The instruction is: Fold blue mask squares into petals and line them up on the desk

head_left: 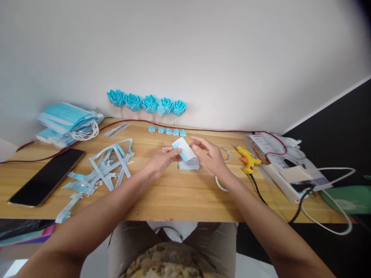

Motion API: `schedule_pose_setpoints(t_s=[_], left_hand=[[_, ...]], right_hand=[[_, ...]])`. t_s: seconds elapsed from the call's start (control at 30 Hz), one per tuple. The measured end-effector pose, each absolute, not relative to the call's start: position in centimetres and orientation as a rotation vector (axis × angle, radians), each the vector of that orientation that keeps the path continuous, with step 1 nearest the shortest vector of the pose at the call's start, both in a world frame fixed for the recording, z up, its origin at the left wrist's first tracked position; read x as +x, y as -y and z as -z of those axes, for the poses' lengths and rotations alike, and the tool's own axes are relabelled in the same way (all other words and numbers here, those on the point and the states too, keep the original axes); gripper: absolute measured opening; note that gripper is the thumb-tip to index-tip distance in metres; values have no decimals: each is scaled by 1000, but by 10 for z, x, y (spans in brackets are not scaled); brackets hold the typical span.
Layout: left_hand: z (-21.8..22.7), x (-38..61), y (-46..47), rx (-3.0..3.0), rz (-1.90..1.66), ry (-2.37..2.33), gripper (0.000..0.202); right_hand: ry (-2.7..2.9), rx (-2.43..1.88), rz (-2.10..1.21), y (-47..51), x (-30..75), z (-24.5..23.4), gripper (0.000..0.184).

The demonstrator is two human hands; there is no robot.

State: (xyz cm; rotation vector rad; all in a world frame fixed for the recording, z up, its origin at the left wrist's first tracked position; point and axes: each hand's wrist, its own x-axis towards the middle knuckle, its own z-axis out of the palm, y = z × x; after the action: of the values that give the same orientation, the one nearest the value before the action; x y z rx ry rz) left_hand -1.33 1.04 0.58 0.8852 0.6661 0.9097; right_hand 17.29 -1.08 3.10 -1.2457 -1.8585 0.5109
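Note:
My left hand and my right hand both pinch a small rectangular piece of white and light-blue mask fabric, holding it tilted just above a small stack of similar cut pieces on the wooden table. The left fingers grip its lower left edge. The right thumb and fingers close on its right edge.
Five blue fabric roses lean on the wall, with small folded blue petals below them. Cut mask strips and a black phone lie left, a mask pile far left. A yellow glue gun, cables and papers lie right.

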Motion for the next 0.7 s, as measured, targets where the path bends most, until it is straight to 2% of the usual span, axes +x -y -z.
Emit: schedule_pose_setpoints(t_s=[0.4,0.7], left_hand=[[-5,-12,-12,958,-907,-783,22],[-3,-11,-12,951,-882,-801,23]], right_hand=[[1667,-1220,-747,-3,155,-16,36],[1713,-1202,-650,-4,162,-9,32]])
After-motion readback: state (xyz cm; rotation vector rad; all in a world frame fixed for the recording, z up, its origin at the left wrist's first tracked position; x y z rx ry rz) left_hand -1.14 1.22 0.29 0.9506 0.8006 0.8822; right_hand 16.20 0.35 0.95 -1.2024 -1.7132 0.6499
